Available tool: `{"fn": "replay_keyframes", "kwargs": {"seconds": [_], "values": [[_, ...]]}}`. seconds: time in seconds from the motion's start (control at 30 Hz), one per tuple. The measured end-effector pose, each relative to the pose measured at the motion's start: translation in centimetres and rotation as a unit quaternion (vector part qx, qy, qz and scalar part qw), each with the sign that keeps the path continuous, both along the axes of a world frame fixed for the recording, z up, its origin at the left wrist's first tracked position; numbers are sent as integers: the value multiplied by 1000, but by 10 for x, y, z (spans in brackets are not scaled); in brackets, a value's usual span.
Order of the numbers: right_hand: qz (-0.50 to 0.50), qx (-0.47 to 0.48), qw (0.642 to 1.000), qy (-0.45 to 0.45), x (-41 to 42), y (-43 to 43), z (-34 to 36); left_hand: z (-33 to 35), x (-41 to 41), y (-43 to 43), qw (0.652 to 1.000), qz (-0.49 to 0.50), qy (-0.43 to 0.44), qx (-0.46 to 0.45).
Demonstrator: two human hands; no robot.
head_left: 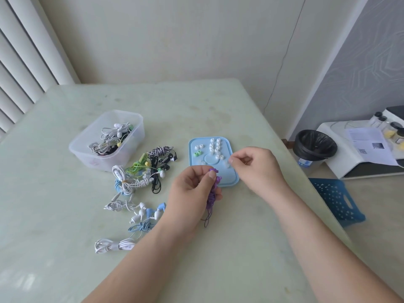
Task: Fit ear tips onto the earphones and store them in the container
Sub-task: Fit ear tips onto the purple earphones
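A person's left hand point(192, 189) gripped a coiled set of purple wired earphones point(212, 194) just above a pale green table point(65, 215), fingers curled round the bunched cord and thumb pressed near the two buds, which stood clear at the top, apparently so a tip could be pushed on. The right hand point(255, 167) hovered just beside them over the edge of a pale blue rectangular tray point(232, 182), its fingers curled in and thumb and forefinger drawn together as if pinching something very small; whether a tip lay between them could not be made out. Rows of white silicone ear tips point(215, 147) and a pair of green ear tips point(197, 153) sat on the tray, laid out within easy reach of that hand. To the left, loose bundles of wired earphones point(142, 171) waited on the table, while a clear plastic container point(140, 127) beyond them already held a tangle of others. The purple set had not yet reached it.
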State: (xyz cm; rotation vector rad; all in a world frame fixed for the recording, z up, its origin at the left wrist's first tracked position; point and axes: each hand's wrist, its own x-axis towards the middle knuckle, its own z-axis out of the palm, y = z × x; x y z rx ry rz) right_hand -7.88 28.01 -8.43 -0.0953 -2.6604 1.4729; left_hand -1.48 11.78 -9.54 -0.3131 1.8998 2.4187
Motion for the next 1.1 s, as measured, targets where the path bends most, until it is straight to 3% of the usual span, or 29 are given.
{"fn": "replay_keyframes", "kwargs": {"seconds": [0.13,0.6,0.67,0.73,0.87,1.1], "values": [[2,53,999,-9,-14,-3,-14,-2,3,-1,1000,-20,-2,12],[60,118,987,94,-9,1,-29,-9,2,-3,998,-7,10,57],[45,73,993,79,-3,1,-25,-9,2,-3,998,-2,11,59],[37,-37,998,27,5,-1,-17,-10,2,-3,998,3,14,61],[69,-269,960,-39,14,-10,-4,-13,2,-5,998,0,30,59],[134,-372,910,-126,14,-11,-6,-12,2,-4,997,16,34,72]]}}
